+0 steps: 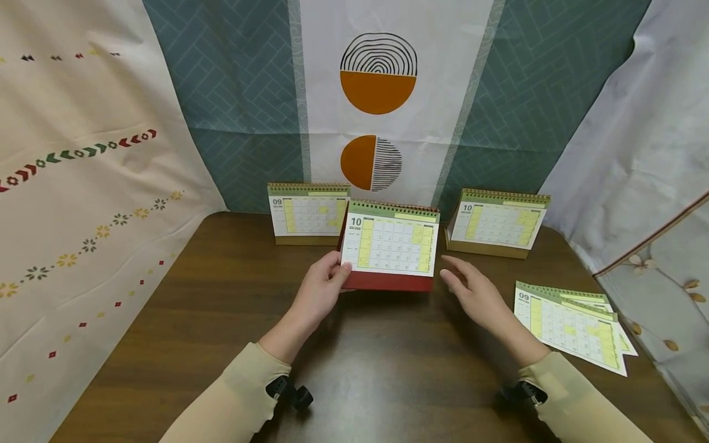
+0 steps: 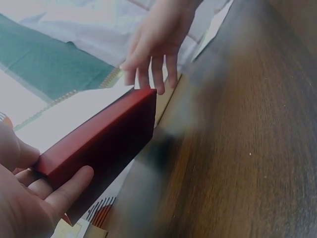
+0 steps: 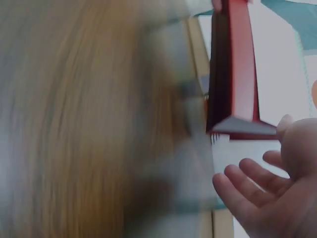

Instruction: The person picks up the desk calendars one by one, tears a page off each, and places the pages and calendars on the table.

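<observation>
My left hand [image 1: 321, 282] grips the lower left corner of a red desk calendar [image 1: 390, 246], its thumb on the front near the page showing 10. The calendar is held up over the table, and its red base [image 2: 106, 130] shows in the left wrist view. Just right of the calendar, my right hand [image 1: 477, 294] has its fingers extended towards that side. In the right wrist view the right hand [image 3: 270, 191] has spread, slightly bent fingers, with its thumb close by the calendar's end [image 3: 242, 121].
Behind on the left stands a tan-based calendar [image 1: 310, 215] showing 09. A similar calendar [image 1: 497, 223] showing 10 stands back right. Loose calendar pages [image 1: 570, 329] overlap on the dark wooden table [image 1: 221, 344] at right. Cloth [image 1: 244, 111] hangs around the table.
</observation>
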{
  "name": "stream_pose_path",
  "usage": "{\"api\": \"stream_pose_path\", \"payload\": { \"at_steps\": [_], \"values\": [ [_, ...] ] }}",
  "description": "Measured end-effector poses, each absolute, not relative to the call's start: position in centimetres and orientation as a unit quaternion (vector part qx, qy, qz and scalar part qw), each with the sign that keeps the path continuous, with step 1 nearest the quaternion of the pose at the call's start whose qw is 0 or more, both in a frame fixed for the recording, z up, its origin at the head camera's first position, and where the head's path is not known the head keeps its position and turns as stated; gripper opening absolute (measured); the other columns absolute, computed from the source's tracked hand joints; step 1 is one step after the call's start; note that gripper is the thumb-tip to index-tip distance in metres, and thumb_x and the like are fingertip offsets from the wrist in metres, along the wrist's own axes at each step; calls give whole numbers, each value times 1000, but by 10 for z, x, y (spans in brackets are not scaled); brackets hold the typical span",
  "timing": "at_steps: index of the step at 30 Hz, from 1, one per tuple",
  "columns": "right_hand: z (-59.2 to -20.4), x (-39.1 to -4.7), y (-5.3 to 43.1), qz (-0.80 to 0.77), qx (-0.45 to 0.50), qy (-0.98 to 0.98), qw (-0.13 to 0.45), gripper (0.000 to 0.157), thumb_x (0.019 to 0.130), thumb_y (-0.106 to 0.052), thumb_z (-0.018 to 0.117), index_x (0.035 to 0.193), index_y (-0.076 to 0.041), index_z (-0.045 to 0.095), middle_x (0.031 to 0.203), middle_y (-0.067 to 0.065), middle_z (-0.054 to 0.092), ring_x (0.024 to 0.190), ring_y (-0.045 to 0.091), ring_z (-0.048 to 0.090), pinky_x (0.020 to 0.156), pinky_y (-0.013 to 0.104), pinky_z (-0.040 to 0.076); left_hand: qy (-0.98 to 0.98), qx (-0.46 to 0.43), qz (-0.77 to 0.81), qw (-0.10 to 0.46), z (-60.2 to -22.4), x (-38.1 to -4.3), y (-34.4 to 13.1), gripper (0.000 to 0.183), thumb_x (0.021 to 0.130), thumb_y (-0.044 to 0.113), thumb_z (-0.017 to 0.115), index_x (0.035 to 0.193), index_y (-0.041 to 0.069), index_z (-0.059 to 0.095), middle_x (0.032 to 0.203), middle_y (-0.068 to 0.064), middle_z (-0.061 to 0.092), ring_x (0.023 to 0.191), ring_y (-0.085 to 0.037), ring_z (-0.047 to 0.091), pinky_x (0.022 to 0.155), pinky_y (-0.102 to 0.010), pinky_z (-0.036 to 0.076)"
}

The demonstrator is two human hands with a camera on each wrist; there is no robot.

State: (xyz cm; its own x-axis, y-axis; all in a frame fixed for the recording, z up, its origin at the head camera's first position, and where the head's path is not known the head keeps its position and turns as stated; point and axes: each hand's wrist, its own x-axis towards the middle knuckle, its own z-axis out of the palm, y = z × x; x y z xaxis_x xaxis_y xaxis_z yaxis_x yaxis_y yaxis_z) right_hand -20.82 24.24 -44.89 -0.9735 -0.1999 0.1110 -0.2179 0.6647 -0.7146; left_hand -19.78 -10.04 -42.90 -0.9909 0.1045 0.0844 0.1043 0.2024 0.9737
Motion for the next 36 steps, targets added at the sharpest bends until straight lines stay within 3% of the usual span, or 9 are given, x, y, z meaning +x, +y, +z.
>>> {"api": "stream_pose_path", "payload": {
  "at_steps": [3,8,21,26,36],
  "values": [
    [-447,-207,233,459,104,-882,-16,60,117,-31,59,167,-3,43,154,26,59,120,38,73,101,51,60,775,65,628,3,-429,-197,-100,19,114,13,63,129,6,71,102,-9,80,90,-27,62,76,-39,43],
    [-444,-205,224,543,89,-834,-40,57,115,-20,63,164,1,45,151,27,60,121,38,71,99,40,60,775,75,627,10,-430,-198,-98,20,114,12,62,130,5,71,106,-9,81,94,-25,66,83,-38,48],
    [-452,-206,212,568,52,-820,-45,38,112,-10,66,147,4,59,138,26,65,121,36,68,97,43,62,770,91,631,12,-438,-202,-92,18,114,11,62,129,5,71,102,-9,81,91,-24,65,79,-38,45],
    [-454,-205,213,551,35,-833,-31,35,111,-10,69,143,3,61,136,24,67,119,34,68,96,40,62,767,99,633,25,-444,-205,-89,20,114,13,61,131,7,70,106,-8,81,97,-23,67,87,-38,49],
    [-459,-212,223,509,29,-860,-9,28,110,-15,72,133,-1,65,127,19,73,112,31,71,92,38,63,819,107,563,4,-447,-220,-86,19,113,13,64,129,10,74,110,-5,80,95,-23,65,83,-40,49]
  ]
}}
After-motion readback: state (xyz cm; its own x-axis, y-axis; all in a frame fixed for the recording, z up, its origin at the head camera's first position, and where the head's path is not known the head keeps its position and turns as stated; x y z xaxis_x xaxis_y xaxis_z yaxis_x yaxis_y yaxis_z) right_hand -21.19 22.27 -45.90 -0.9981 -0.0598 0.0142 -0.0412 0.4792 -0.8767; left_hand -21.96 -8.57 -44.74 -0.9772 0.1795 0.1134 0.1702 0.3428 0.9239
